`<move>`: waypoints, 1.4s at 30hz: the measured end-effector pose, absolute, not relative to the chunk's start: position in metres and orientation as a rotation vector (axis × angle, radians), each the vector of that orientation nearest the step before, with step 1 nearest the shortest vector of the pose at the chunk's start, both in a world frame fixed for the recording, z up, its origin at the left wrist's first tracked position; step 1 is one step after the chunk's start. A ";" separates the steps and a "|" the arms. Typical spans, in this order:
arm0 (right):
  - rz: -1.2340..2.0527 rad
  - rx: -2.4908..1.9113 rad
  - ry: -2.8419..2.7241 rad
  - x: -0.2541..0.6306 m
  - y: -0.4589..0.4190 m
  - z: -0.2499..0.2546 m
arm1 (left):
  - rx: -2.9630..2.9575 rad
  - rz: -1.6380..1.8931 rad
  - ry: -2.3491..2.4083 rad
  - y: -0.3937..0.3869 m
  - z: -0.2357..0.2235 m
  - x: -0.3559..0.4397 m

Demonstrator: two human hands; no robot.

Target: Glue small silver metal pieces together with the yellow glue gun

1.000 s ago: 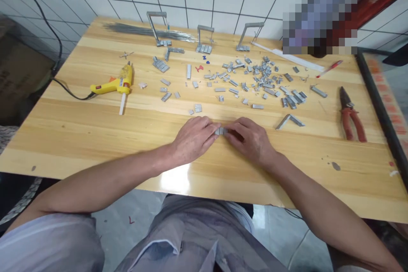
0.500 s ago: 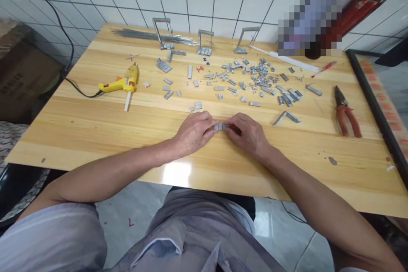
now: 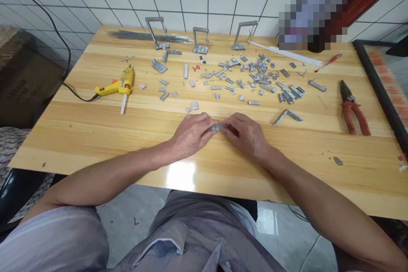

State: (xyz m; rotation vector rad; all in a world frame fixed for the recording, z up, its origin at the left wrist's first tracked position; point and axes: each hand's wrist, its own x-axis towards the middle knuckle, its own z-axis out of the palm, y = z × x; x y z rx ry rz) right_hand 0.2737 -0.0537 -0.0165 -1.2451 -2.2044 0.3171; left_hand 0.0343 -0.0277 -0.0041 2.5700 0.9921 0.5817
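Between the fingertips of both hands is a short row of small grey metal pieces (image 3: pixel 217 127), side by side; its ends are hidden by the fingers. My left hand (image 3: pixel 192 133) pinches the left end with thumb and forefinger. At the other end, the thumb and fingers of my right hand (image 3: pixel 247 133) are closed on it. Just beyond my left hand lie two small flat grey pieces (image 3: pixel 194 105). An L-shaped grey metal bar (image 3: pixel 287 115) rests to the right of my right hand.
Loose grey metal pieces (image 3: pixel 261 68) are scattered across the wooden table (image 3: pixel 105 144). Three bent grey stands (image 3: pixel 200 40) stand at the back beside a bundle of thin wires (image 3: pixel 134 35). A yellow glue gun (image 3: pixel 124 83) lies left, red-handled pliers (image 3: pixel 352 108) right, with a red pen (image 3: pixel 328 63) behind.
The view has shifted and turned slightly. Both hands keep their grip on the row of metal pieces, with hardly any change in finger position.
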 end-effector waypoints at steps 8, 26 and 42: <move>0.354 -1.188 -2.169 0.277 -0.056 -0.015 | 2.519 0.581 1.042 -0.031 0.000 0.034; 0.405 -1.286 -1.924 0.281 -0.058 0.002 | 2.526 0.701 0.990 -0.029 -0.004 0.032; 0.449 -1.159 -2.048 0.288 -0.059 -0.001 | 2.197 1.308 1.021 -0.014 0.011 0.012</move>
